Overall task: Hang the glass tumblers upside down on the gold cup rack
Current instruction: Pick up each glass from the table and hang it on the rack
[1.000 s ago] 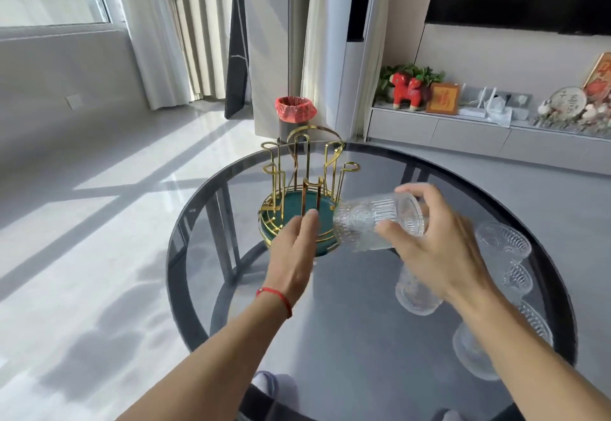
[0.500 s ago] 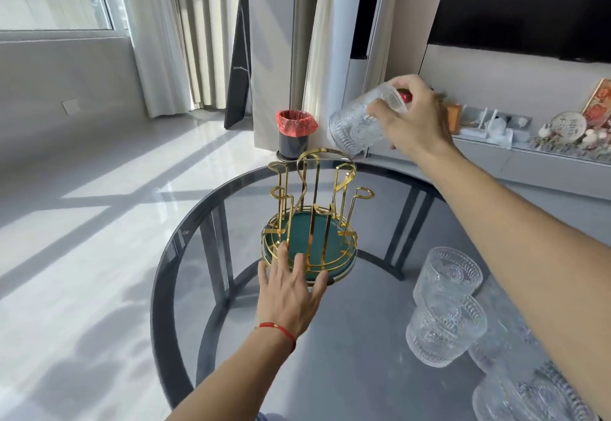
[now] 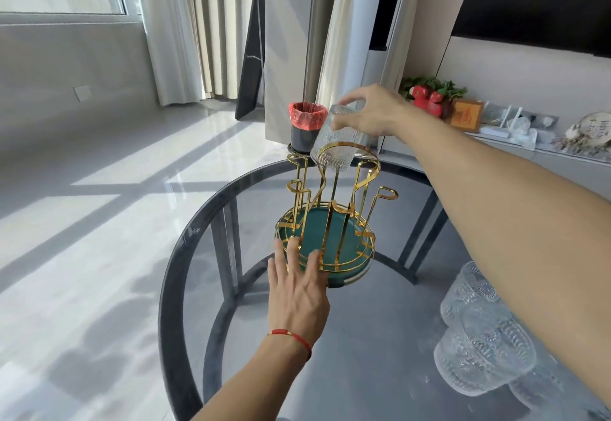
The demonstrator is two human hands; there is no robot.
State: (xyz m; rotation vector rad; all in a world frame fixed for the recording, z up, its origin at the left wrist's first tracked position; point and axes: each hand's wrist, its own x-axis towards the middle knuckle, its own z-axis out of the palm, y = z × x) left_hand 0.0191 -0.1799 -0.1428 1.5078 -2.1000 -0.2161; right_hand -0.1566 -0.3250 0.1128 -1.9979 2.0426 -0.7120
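Right hand (image 3: 373, 113) pinches an upturned glass tumbler (image 3: 337, 138) by its base, mouth down over a far peg of the gold cup rack (image 3: 334, 219) near the table's far edge. Left hand (image 3: 297, 291), fingers spread, presses the rack's near rim — prob. steadying it. Spare tumblers (image 3: 486, 351) wait at the right edge.

The left hand (image 3: 299, 291) lies palm down with its fingers (image 3: 293, 248) spread and pointing away from the person, the fingertips resting on the near rim of the gold cup rack (image 3: 325, 232). Its forearm rises from the bottom edge of the view, and a thin red string circles the wrist. The right arm stretches in from the right edge, bare and nearly straight, to a point above the rack. The right hand (image 3: 373, 114) is turned palm down and grips a glass tumbler (image 3: 337, 138) from above by its base, thumb towards the person and fingers curled over the far side.
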